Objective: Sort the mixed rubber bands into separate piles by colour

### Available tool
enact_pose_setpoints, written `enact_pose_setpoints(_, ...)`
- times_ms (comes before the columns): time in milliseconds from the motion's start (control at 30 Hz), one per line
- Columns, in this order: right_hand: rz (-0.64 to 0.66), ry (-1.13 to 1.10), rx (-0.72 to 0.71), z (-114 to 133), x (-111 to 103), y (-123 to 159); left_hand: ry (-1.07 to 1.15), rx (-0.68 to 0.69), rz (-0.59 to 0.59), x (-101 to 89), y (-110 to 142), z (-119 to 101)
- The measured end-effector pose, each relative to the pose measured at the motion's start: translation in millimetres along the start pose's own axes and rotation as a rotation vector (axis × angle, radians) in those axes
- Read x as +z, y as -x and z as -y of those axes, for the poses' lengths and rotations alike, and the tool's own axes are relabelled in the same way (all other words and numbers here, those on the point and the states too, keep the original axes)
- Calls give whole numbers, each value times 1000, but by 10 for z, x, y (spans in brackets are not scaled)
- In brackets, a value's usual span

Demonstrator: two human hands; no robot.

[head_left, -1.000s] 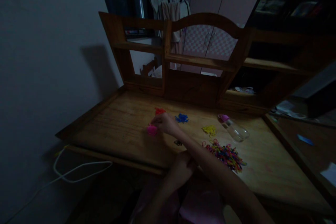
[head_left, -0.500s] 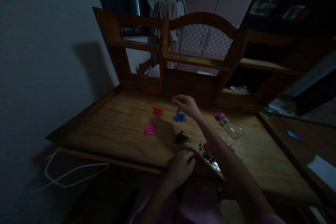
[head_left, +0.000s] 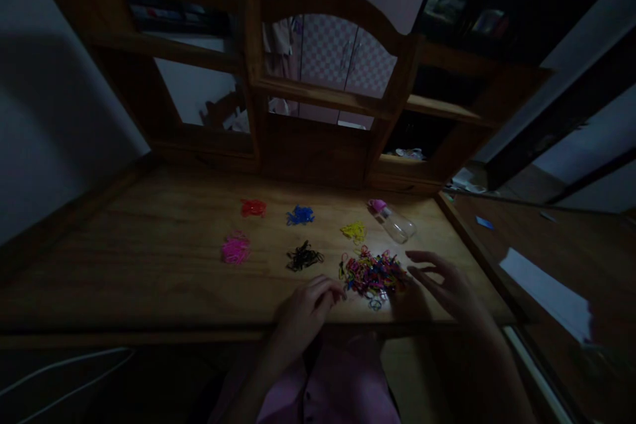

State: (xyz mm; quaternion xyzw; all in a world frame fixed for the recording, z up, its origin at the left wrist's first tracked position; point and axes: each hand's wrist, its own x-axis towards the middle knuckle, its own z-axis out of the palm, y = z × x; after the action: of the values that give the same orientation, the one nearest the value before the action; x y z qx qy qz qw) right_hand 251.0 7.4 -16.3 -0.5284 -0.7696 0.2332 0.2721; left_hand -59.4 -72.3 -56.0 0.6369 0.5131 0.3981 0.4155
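Observation:
A mixed pile of small coloured rubber bands lies near the table's front edge. At its left side is my left hand, its fingers curled and pressed together; what they hold, if anything, is too small to make out. My right hand hovers by the pile's right side, thumb and fingers apart, with nothing seen between them. Sorted by colour, smaller heaps lie beyond and to the left: yellow bands, blue bands, black bands, red bands and pink bands.
A clear bottle with a pink cap lies on its side behind the mixed pile. The wooden table has a shelf frame along its back. To the right, paper rests on a lower brown surface.
My right hand has moved from above the blue heap to the right side of the mixed pile, its fingers now apart. The view has swung right, uncovering the yellow heap.

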Motion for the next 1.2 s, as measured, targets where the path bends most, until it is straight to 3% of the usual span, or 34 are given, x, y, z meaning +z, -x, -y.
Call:
enact_pose_setpoints(133, -43, 84, -123, -29, 206, 102, -9, -12, 20, 4, 1, 41)
enact_pose_setpoints(367, 154, 218, -287, 332, 468, -160, -50, -20, 38, 11, 8, 61)
enact_pose_setpoints(533, 182, 332, -320, 352, 539, -258, -58, -25, 25, 18, 7, 59)
enact_pose_setpoints(733, 120, 320, -302, 281, 521, -292, -58, -27, 22, 8, 7, 32)
enact_pose_setpoints(1200, 18, -34, -195, 181, 283, -186, -82, -25, 24, 1, 17, 26)
